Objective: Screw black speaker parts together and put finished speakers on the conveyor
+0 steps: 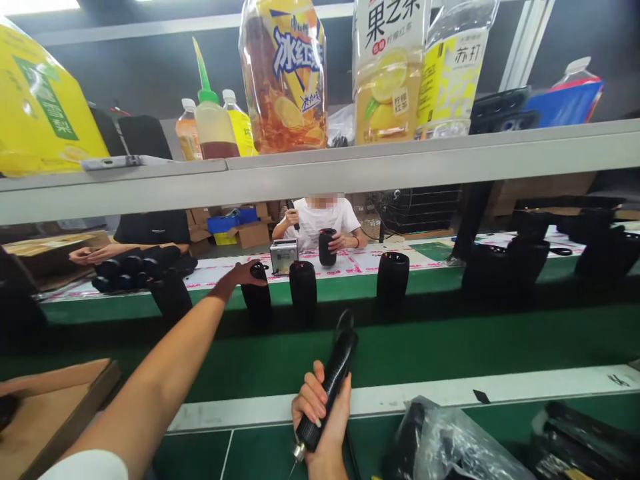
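My left hand [247,273] reaches forward over the green conveyor belt [430,347] and rests on the top of an upright black cylinder [257,300]. Two more upright black cylinders [303,291] [392,280] stand in a row to its right on the belt. My right hand [320,417] is close to me, wrapped around a black electric screwdriver [330,387] whose metal bit points down toward me.
A shelf [320,170] with drink bottles and a yellow box spans overhead. Across the belt a person in a white shirt [320,220] holds a black cylinder. Another person's hand [87,253] lies by stacked cylinders [145,267]. A plastic bag [450,443] lies at bottom right.
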Demonstrator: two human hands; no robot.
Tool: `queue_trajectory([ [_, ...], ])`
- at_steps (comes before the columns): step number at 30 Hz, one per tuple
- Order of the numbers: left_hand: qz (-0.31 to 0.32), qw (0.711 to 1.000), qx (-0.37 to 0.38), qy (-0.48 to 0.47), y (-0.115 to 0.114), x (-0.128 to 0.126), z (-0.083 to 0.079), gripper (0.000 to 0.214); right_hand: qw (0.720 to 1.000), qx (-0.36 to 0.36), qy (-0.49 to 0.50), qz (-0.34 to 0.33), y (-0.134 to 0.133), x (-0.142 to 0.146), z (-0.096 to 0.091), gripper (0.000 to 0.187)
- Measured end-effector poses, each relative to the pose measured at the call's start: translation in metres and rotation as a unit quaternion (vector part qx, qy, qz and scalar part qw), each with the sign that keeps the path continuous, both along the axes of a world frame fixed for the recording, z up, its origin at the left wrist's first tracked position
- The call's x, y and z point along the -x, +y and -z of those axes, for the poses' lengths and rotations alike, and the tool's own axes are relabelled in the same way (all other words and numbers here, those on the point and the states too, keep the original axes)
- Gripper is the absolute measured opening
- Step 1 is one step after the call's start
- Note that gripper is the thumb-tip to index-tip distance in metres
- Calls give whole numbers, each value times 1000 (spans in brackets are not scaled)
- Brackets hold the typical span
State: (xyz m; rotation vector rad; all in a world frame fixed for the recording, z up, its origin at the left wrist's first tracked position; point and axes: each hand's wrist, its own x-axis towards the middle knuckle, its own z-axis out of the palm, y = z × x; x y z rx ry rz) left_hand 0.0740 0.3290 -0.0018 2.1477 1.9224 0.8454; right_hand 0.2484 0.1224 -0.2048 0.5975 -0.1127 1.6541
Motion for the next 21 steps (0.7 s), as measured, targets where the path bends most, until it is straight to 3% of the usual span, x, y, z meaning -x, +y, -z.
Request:
queue_trajectory([
  [5, -14, 998, 14, 62, -9, -8, 22, 37, 1000, -16, 7, -5, 1, -2, 0, 47],
  [7, 0, 997, 6, 72, -20, -11, 18, 38, 1000, -26, 9, -8, 1, -1, 1, 45],
  [10, 40, 996, -13, 78, -51, -5, -1, 39, 998, -54, 12, -18, 1, 1, 4, 40],
  [13, 92, 991, -28, 88, -112, 15, -19, 51, 996, -83, 16, -29, 1, -1, 5, 36],
  [15, 123, 987, -24, 101, -170, 33, -18, 75, 995, -90, 21, -36, 0, -3, 5, 32],
  [19, 129, 985, 31, 114, -290, 58, 16, 87, 995, -77, 31, -49, -4, -5, 6, 28],
  [21, 109, 983, 108, 104, -330, 60, 39, 90, 995, -75, 31, -54, -5, -7, 5, 29],
])
